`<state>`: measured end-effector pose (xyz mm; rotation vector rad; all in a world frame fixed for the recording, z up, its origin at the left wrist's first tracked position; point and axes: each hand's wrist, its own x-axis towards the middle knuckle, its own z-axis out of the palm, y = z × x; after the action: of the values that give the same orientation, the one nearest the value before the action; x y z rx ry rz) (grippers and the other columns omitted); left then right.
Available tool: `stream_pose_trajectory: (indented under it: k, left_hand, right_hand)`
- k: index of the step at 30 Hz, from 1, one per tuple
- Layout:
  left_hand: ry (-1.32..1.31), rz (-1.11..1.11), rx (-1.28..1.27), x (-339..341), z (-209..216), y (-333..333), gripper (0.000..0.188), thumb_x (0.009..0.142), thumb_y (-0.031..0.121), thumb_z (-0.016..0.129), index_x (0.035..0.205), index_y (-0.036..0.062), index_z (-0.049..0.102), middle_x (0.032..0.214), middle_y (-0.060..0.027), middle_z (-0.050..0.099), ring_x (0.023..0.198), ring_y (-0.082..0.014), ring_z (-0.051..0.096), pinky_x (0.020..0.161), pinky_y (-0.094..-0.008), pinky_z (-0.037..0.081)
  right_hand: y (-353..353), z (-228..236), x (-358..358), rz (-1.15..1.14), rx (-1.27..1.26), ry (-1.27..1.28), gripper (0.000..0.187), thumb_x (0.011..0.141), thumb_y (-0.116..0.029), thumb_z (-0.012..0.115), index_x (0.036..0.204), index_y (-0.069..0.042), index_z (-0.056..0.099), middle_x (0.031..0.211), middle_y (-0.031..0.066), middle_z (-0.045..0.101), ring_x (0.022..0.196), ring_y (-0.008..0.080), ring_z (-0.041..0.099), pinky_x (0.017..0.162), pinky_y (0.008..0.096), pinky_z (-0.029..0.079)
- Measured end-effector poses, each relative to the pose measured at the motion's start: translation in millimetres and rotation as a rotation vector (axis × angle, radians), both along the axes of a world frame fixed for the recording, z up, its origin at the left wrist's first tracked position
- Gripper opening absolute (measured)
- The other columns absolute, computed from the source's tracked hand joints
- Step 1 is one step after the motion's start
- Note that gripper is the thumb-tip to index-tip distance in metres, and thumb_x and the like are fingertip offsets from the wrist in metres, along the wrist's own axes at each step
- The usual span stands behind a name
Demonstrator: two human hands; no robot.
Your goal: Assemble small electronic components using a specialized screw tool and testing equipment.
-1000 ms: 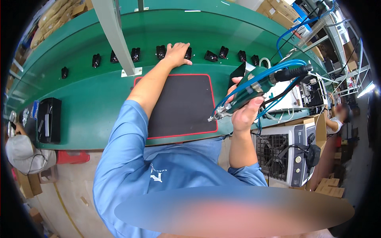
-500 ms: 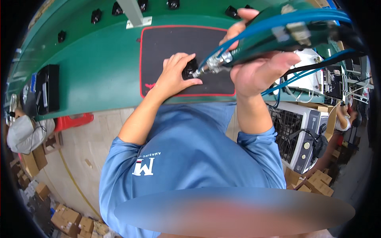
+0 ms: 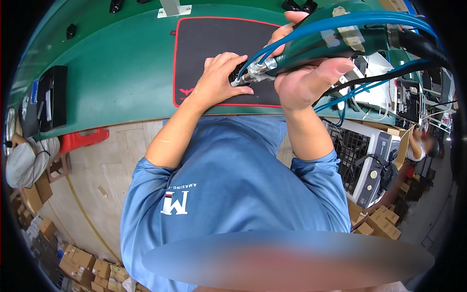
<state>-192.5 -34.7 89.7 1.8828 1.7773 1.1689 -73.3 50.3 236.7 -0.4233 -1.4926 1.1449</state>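
Note:
My left hand (image 3: 217, 79) rests on the black mat with a red border (image 3: 206, 39), its thumb and fingers curved round a small black part (image 3: 237, 74). Most of that part is hidden by the hand and the tool. In my right hand (image 3: 302, 88) is a green power screwdriver (image 3: 311, 48) with a metal nose and blue tubes. It lies tilted, its nose pointing down left, and the tip meets the black part between my left thumb and fingers. My right fingers wrap its far side, while the thumb lies along the near side.
Several black parts (image 3: 71, 31) stand along the green bench (image 3: 121, 78). A metal post (image 3: 171, 9) rises behind the mat. At left sits a black box (image 3: 53, 97); at right, white equipment (image 3: 374, 90) with tubes and an air cooler (image 3: 362, 160). Other people work at both sides.
The whole view has shifted slightly, so the bench and mat appear higher. The screwdriver is steadier and less blurred, with its tip still at the black part. Both hands keep their holds.

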Motion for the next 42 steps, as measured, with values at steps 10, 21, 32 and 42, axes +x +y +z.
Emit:
stream_pose_trajectory:
  k: [10, 21, 32, 42]
  left_hand:
    - [-0.012, -0.008, -0.004, -1, 0, 2, 0.087, 0.063, 0.05, 0.089, 0.133, 0.0076, 0.06, 0.122, -0.0106, 0.061, 0.116, -0.0272, 0.057, 0.097, -0.0392, 0.037]
    - [-0.003, 0.01, 0.084, -1, 2, 3, 0.085, 0.061, 0.048, 0.09, 0.13, 0.0078, 0.061, 0.121, -0.0106, 0.061, 0.116, -0.028, 0.056, 0.097, -0.0397, 0.037]
    - [-0.144, -0.003, -0.038, -2, -9, 6, 0.09, 0.06, 0.051, 0.09, 0.13, 0.0066, 0.058, 0.124, -0.0095, 0.058, 0.117, -0.0286, 0.053, 0.1, -0.0407, 0.034]
    - [-0.067, 0.008, 0.022, -2, -4, 2, 0.09, 0.059, 0.052, 0.09, 0.13, 0.0071, 0.059, 0.124, -0.0091, 0.059, 0.118, -0.0283, 0.054, 0.097, -0.0415, 0.035]
  right_hand:
    - [3, -6, 2, -0.008, -0.016, -0.01, 0.103, 0.086, -0.089, 0.027, 0.113, 0.007, 0.055, 0.073, 0.0113, 0.062, 0.061, 0.0186, 0.06, 0.053, 0.0308, 0.05]
    - [12, 9, -4, 0.103, -0.08, 0.053, 0.106, 0.085, -0.091, 0.02, 0.117, 0.004, 0.054, 0.083, 0.0115, 0.062, 0.064, 0.0159, 0.06, 0.055, 0.0268, 0.05]
    - [3, -7, -15, 0.288, -0.236, 0.253, 0.106, 0.083, -0.091, 0.028, 0.121, 0.005, 0.05, 0.075, 0.0072, 0.061, 0.062, 0.0143, 0.058, 0.057, 0.0257, 0.05]
    - [3, -20, -20, 0.262, -0.166, 0.269, 0.103, 0.086, -0.088, 0.031, 0.118, 0.007, 0.052, 0.072, 0.0045, 0.061, 0.059, 0.0135, 0.058, 0.058, 0.025, 0.049]
